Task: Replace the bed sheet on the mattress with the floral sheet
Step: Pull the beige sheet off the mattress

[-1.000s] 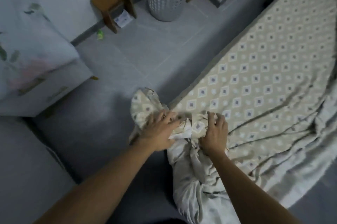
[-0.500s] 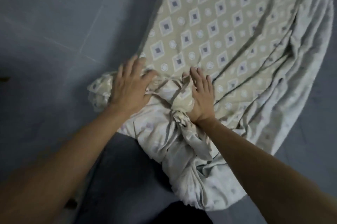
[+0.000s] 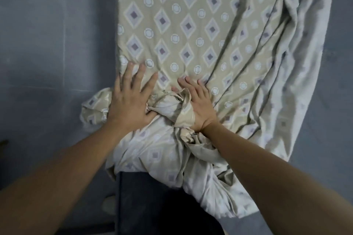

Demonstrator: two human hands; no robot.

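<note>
Plainly, the diamond-patterned bed sheet [image 3: 183, 30] covers the mattress through the frame's middle, bunched at lower centre. Both hands press flat, fingers spread: left hand [image 3: 131, 101], right hand [image 3: 198, 104], likely gathering it for removal. No floral sheet shows.

both hands now flat, l hand [image 3: 129, 101] & r hand [image 3: 198, 104] further up the sheet [image 3: 191, 24]

bed sheet [image 3: 172, 24]: beige, purple diamonds, white circles | floor [image 3: 47, 43]: grey
</note>
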